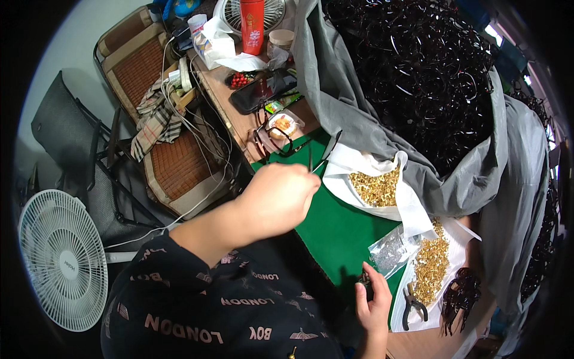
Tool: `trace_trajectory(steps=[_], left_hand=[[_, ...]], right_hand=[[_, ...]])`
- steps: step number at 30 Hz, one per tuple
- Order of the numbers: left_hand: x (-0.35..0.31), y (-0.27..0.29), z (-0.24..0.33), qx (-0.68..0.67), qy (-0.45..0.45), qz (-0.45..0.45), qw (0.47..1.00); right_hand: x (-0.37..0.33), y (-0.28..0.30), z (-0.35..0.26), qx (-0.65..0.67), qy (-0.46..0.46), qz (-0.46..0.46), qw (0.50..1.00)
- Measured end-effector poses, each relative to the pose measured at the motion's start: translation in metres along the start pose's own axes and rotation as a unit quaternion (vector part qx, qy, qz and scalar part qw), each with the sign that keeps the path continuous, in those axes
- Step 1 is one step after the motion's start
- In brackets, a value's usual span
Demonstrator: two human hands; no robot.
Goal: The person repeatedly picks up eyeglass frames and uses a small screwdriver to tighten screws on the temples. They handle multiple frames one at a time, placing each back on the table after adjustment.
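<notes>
My left hand [281,194] is a little blurred, raised over the near left edge of the green mat [335,233]. Its fingers are closed on a thin dark strip [333,148] that sticks up past the fingertips. Lower right, my right hand [375,299] is curled at the front edge of the mat, thumb and fingers round a small dark object [365,279] whose kind is hidden. Beside it lie a clear bag of small silvery parts [391,251], a heap of small gold metal parts [431,266] and black-handled pliers [412,308].
A white bag [344,164] holds more gold parts. Behind it bulges a large grey sack [382,128] full of glossy black curved strips [418,78]. Eyeglasses [281,140], a phone [263,91] and a red bottle [252,27] stand far left; a white fan [63,260] is beside me.
</notes>
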State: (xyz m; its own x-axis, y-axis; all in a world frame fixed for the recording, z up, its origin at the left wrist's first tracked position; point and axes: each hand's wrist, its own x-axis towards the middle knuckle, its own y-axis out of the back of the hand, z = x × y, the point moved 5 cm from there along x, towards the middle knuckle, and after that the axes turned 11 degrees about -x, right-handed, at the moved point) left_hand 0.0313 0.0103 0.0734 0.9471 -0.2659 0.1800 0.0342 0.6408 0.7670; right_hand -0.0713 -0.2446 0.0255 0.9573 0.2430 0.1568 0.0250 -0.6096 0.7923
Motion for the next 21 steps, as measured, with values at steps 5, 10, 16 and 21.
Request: trace_trajectory(steps=[5,10,16,21], left_hand=[[-0.020,0.000,0.009,-0.074,-0.043,-0.004,0.996],[0.012,0.001,-0.008,-0.016,-0.055,0.052,0.997],[0.036,-0.020,-0.033,0.165,-0.153,-0.086,0.971],[0.025,0.009,-0.051,0.057,-0.175,-0.030,0.982]], right_hand=[[0.003,-0.010,0.006,0.015,-0.020,-0.022,0.999],[0.004,-0.015,0.010,0.004,-0.026,-0.033,0.999],[0.000,-0.016,0.015,-0.030,-0.031,0.015,0.999],[0.007,-0.011,0.011,-0.245,0.026,0.038,0.968]])
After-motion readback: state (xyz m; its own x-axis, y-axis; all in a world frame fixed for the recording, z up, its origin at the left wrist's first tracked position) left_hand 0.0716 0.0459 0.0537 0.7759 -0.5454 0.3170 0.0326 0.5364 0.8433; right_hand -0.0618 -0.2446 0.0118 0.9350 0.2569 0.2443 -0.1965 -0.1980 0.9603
